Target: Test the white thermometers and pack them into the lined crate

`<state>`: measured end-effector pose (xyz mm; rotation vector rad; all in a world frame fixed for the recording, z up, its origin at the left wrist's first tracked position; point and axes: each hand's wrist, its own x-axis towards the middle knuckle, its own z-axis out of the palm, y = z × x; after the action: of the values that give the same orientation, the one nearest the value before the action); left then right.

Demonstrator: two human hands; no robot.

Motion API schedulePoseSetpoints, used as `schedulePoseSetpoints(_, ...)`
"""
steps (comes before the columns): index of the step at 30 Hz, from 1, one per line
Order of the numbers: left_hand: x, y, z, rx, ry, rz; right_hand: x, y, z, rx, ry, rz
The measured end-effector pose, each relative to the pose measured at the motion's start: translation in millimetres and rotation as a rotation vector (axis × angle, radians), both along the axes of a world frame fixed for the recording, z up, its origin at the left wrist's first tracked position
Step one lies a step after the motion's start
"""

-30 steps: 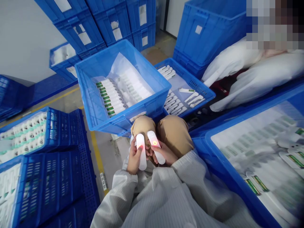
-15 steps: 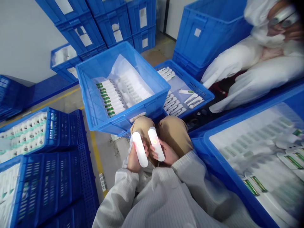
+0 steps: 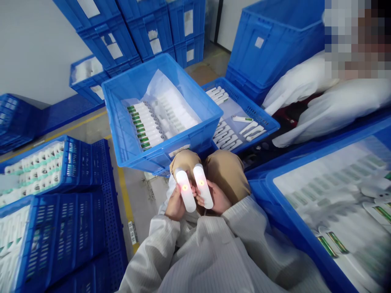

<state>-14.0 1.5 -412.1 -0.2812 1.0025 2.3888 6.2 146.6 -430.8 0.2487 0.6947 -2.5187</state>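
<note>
From my remote view I see tan-clad knees (image 3: 227, 175); before them, the left hand (image 3: 175, 206) grips a white device (image 3: 188, 201) and the right hand (image 3: 220, 199) a matching device (image 3: 207, 199), both slim, round-ended, with small glowing orange spots (image 3: 185, 187).

Smooth handheld devices (image 3: 186, 191) (image 3: 203, 187), probably plastic

ahead: blue bin (image 3: 201, 137) blocks low passage, open top admits reach | centre: slim gap between lit white handsets (image 3: 188, 199) | right: side crate (image 3: 282, 211) obstructs | left: floor strip (image 3: 140, 211) (narrow, yellow-lined) passable beside stacked baskets (image 3: 73, 228)
</note>
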Motion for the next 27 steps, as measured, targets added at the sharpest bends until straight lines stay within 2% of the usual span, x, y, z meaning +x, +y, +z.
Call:
schedulePoseSetpoints(4,0.1,-0.6,-4.7,0.046,0.023,0.022,-0.2,0.1,-1.6,0.002,-0.004,-0.038)
schedulePoseSetpoints(10,0.6,-3.1,-6.5,0.006,-0.031,0.002,-0.4,0.8,-4.7,0.014,0.015,-0.062)
schedulePoseSetpoints(17,1.0,-0.1,-1.1,-0.028,-0.036,0.022,0.5,1.6,-5.1,0.039,0.006,-0.083)
schedulePoseSetpoints(21,-2.3,0.9,1.3,-0.086,-0.046,0.057,1.2,-0.6,-4.5,0.078,0.034,-0.040)
schedulePoseSetpoints(25,-9.1,4.9,-0.9,-0.236,0.072,0.135,5.0,-5.8,-3.1,0.249,0.097,0.068)
schedulePoseSetpoints(27,-12.4,7.6,-3.3,-0.358,0.144,0.161,8.2,-7.0,-2.1,0.360,0.098,0.061)
